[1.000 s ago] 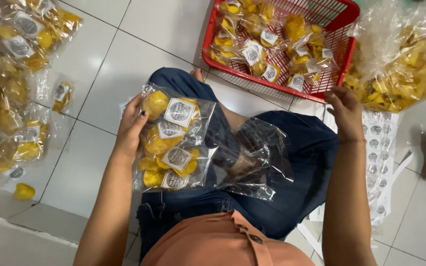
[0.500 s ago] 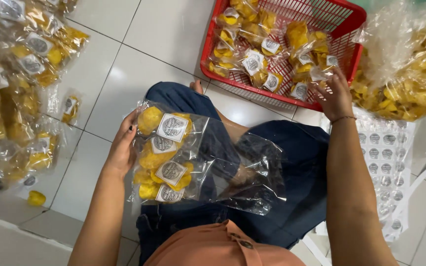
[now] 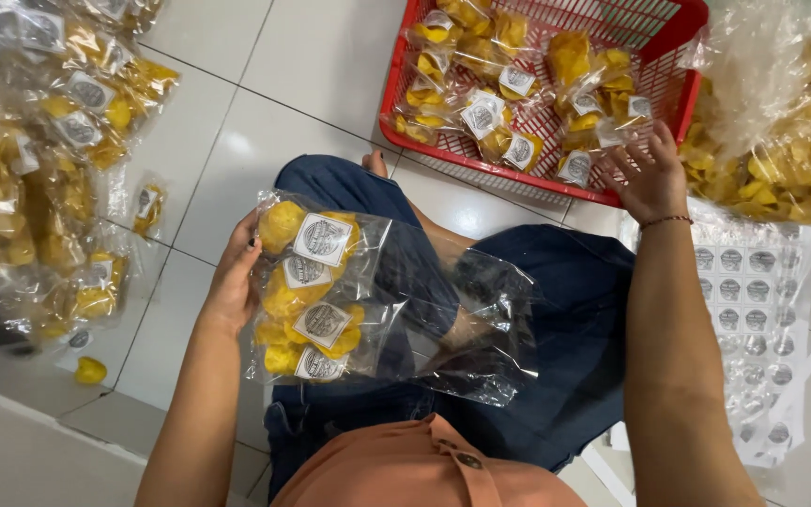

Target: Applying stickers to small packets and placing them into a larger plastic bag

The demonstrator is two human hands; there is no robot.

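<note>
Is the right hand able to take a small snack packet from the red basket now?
Probably yes. The right hand already lies at the near rim of the red basket, fingers touching a small snack packet, and nothing covers it.

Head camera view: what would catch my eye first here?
The red basket at top, holding small labelled packets of yellow snacks, with the right hand reaching into it. On the lap, the left hand holds a clear bag stacked with more such packets.
</note>
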